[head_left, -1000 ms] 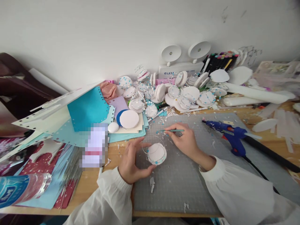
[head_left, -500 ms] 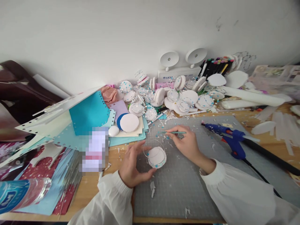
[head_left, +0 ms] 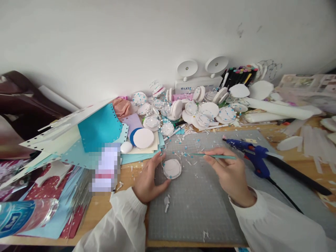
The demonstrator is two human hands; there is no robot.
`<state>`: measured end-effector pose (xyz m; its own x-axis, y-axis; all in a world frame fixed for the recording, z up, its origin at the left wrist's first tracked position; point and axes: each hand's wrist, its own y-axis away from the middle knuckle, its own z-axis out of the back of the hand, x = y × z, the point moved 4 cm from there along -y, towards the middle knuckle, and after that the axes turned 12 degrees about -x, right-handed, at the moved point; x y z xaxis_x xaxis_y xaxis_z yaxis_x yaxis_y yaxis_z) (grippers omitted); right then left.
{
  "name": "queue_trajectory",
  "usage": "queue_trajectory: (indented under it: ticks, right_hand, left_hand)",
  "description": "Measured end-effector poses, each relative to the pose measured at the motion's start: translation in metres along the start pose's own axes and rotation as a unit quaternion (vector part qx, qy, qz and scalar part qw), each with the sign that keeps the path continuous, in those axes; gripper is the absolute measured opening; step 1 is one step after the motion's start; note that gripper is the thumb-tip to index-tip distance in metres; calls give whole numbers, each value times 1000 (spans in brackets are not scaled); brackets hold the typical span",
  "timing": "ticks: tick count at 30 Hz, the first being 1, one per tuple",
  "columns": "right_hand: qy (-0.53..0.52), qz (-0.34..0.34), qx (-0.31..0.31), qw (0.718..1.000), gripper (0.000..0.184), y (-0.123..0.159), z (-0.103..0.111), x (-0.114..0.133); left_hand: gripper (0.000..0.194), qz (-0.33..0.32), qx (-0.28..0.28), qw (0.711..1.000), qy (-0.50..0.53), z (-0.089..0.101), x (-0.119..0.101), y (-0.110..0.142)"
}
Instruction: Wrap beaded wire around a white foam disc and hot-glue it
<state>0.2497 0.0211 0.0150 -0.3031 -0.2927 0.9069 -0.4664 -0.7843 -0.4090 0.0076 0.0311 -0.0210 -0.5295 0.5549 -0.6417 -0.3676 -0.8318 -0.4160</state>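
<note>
On the left part of a grey cutting mat (head_left: 194,210), a round white disc (head_left: 172,169) is circled by thin wire with small blue dots. My left hand (head_left: 148,180) curves round its left side, the thumb at the lower edge and the fingertips by the wire. To the right, my right hand (head_left: 228,171) pinches teal tweezers (head_left: 223,156) held nearly level. Their thin tip points left, close to small blue and white bits scattered on the mat. Whether the tip grips a bit is too small to tell.
A blue glue gun (head_left: 249,152) with its cable lies on the right. Behind the mat is a pile of wired white discs (head_left: 207,110). Stacked papers (head_left: 99,126), a phone-like blurred rectangle (head_left: 106,168) and a bottle (head_left: 28,217) are on the left.
My right hand has drawn the tweezers to the right and slightly nearer me. The view has shifted a little; the disc and my left hand stay in about the same place on the mat.
</note>
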Motion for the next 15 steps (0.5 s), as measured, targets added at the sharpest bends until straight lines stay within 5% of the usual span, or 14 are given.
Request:
queue_trajectory:
  ticks: [9, 15]
  right_hand:
    - [-79, -11, 42, 996, 4, 10, 0, 11]
    - [-42, -1, 9, 999, 5, 7, 3, 5]
  left_hand:
    - [38, -8, -181, 984, -3, 23, -29, -10]
    - [82, 27, -82, 996, -7, -3, -15, -17]
